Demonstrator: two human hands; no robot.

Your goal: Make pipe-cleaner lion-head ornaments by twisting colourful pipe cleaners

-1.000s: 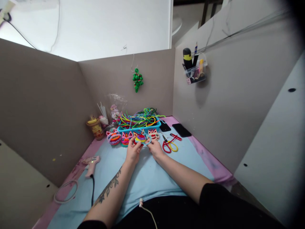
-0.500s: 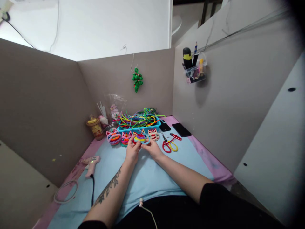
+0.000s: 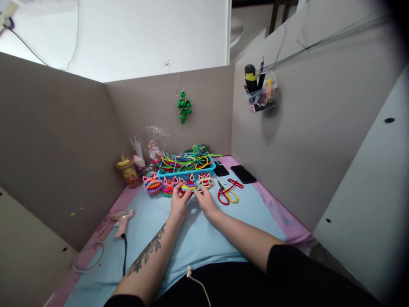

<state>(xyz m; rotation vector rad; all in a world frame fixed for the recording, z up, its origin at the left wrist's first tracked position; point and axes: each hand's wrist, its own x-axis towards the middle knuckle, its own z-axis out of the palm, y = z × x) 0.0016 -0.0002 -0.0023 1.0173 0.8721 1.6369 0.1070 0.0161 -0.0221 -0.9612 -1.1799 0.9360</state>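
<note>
Two hands, left hand [image 3: 179, 200] and right hand [image 3: 206, 201], reach forward side by side, fingertips pinching a colourful craft piece [image 3: 189, 186].

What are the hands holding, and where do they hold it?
A colorful fuzzy piece. The left hand grips its left side; the right hand is at its lower right edge.

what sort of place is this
Probably a small craft workstation: grey partitions close in the table, a blue tray holds a heap of colourful fuzzy stems, and a glue gun and scissors lie on the cloth.
</note>
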